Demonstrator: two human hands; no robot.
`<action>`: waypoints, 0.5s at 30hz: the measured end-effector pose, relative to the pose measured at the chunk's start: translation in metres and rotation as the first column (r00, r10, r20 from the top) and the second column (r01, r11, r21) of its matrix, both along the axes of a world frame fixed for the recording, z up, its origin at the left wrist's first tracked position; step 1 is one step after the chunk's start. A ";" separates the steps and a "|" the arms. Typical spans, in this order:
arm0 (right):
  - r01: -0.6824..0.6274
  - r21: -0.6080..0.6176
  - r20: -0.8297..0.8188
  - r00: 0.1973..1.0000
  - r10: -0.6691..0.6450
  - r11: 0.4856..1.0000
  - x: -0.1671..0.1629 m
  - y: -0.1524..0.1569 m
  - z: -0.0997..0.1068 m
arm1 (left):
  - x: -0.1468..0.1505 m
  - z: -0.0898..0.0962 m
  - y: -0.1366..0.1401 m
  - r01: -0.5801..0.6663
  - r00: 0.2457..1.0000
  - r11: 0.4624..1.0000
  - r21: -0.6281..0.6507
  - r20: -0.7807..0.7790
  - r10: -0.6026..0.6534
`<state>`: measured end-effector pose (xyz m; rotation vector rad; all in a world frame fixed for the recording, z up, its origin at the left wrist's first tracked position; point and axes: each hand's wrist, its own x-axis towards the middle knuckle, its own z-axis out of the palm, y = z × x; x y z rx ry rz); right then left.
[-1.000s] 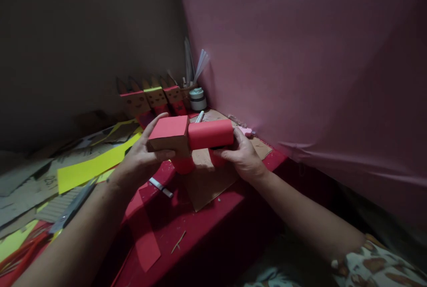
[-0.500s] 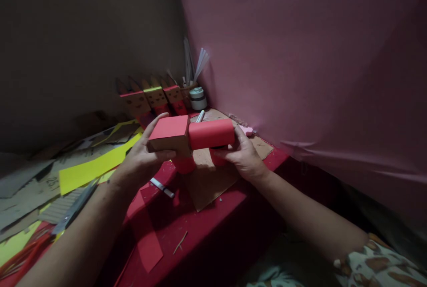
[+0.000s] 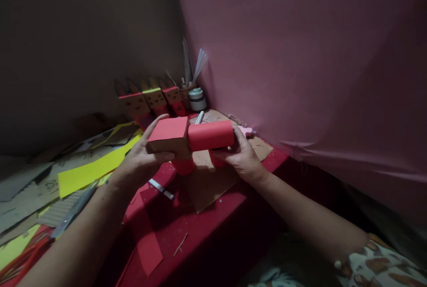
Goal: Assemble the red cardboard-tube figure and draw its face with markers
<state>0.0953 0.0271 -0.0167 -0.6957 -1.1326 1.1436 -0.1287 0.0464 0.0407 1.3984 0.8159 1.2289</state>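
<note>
A cardboard figure hangs above the red table (image 3: 213,229), held between both hands. My left hand (image 3: 140,160) grips its box-shaped head (image 3: 168,136), brown cardboard with a red paper top. My right hand (image 3: 242,156) holds the red paper-covered body (image 3: 211,135) from the right end. Two short red legs (image 3: 183,165) hang below the figure.
A cardboard sheet (image 3: 208,187) lies under the hands. A white pen (image 3: 161,189) and a red paper strip (image 3: 145,238) lie near it. Yellow paper (image 3: 90,169) and cardboard scraps cover the left. Three cardboard figures (image 3: 153,98) and a white jar (image 3: 197,99) stand at the back corner.
The view has shifted slightly. The hands and the figure stay almost where they were.
</note>
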 end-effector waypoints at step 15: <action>0.140 -0.070 0.015 0.990 -0.140 0.988 0.031 0.000 0.024 | -0.002 -0.001 0.002 -0.002 1.000 1.000 -0.028 -0.019 0.001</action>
